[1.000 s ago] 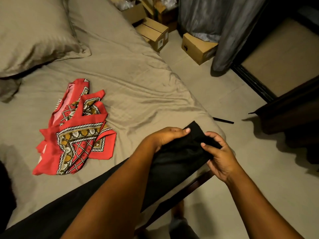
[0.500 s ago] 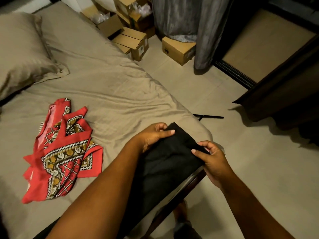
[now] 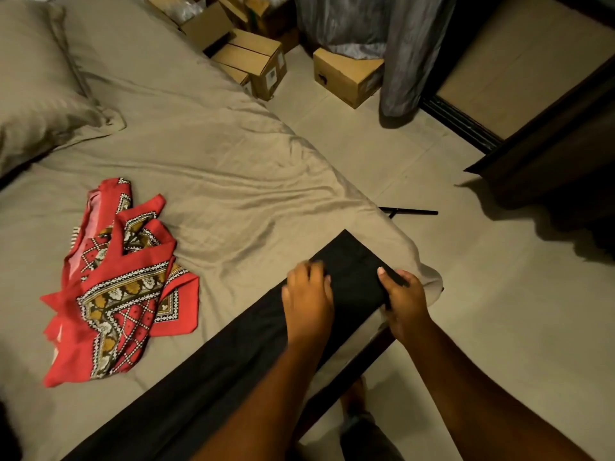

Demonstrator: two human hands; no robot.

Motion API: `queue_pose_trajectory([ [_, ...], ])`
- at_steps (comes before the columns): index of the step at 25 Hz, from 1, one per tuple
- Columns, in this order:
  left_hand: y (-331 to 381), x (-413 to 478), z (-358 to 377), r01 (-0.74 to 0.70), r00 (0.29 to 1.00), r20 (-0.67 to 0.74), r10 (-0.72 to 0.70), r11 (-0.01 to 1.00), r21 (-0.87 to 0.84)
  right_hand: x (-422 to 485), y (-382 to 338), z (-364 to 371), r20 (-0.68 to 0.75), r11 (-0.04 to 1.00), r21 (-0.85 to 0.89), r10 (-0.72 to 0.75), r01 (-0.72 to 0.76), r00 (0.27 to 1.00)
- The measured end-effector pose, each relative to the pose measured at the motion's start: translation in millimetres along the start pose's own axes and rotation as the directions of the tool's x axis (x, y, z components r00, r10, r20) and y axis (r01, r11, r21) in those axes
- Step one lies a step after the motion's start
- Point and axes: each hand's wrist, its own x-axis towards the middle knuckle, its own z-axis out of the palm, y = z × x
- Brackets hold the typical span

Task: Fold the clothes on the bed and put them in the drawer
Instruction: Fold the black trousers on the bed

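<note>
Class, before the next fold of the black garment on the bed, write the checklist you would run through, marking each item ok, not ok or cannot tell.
1. Black garment lies flat as a strip along the bed edge: ok.
2. Left hand rests on it: ok, though blurred.
3. Right hand pinches its edge near the bed corner: ok.
4. Other end of the strip straight: cannot tell, out of frame.
5. Red patterned garment folded: not ok, lies crumpled.
6. Drawer open and ready: cannot tell, no drawer plainly shown.
</note>
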Motion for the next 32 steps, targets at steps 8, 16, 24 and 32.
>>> queue_pose_trajectory([
  [8,-43,-34,27,0.059,0.916,0.4,0.017,0.982,-0.179,-57,-10,35,0.083,0.997,0.008,-0.082,0.081,0.993],
  [16,-114,-104,-68,0.504,0.704,0.667,-0.244,-0.49,-0.712,-117,45,49,0.927,-0.305,-0.193,0.257,0.933,0.275],
  [24,-144,-92,-43,0.584,0.678,0.216,-0.703,0.337,-0.738,-86,95,64,0.764,-0.284,-0.644,-0.2,0.71,0.613],
  [32,-132,-106,-40,0.548,0.656,-0.167,-0.736,0.617,-0.565,-78,93,75,0.505,0.223,-0.823,-0.133,0.522,0.853],
])
